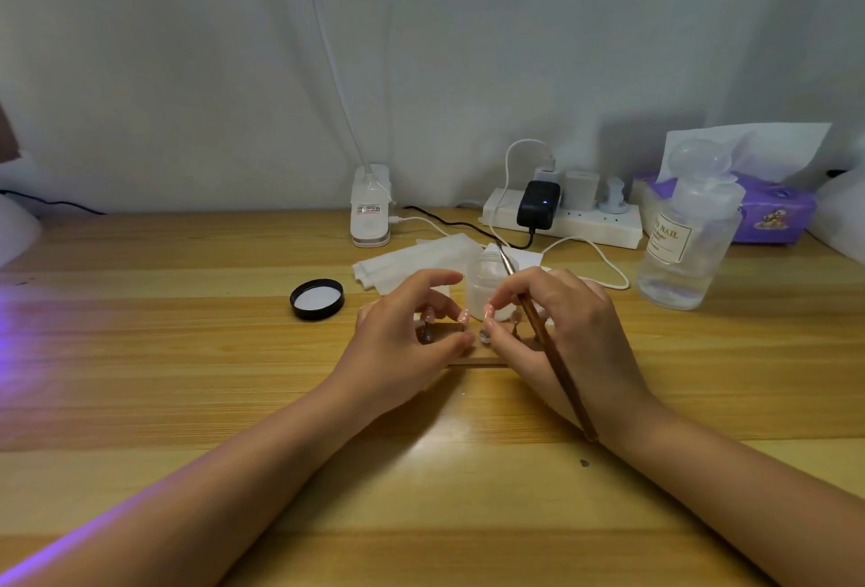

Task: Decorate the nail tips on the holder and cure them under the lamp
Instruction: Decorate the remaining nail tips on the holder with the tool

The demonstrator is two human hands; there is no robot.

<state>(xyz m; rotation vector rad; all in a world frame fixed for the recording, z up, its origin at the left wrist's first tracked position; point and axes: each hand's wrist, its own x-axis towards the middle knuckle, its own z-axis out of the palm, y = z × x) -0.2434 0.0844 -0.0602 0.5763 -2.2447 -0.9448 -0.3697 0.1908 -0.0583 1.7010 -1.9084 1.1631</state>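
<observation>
A low wooden nail-tip holder (477,361) lies on the table between my hands, mostly hidden by them. Small nail tips on stands show at its left (427,334), middle (484,336) and right (515,318). My left hand (407,338) curls over the holder's left end, thumb against its front and fingers behind. In my right hand (561,329) is a thin brown brush (554,357), its metal tip pointing up and away; that hand's thumb and forefinger touch the middle nail tip. Just behind stands an open frosted jar (484,289).
The jar's black lid (317,299) lies to the left, white wipes (416,261) behind. At the back are a white clip lamp (370,212), a power strip (566,219) with cables, a clear bottle (688,235) and a purple tissue box (772,212). Violet light spills from the left edge (14,319).
</observation>
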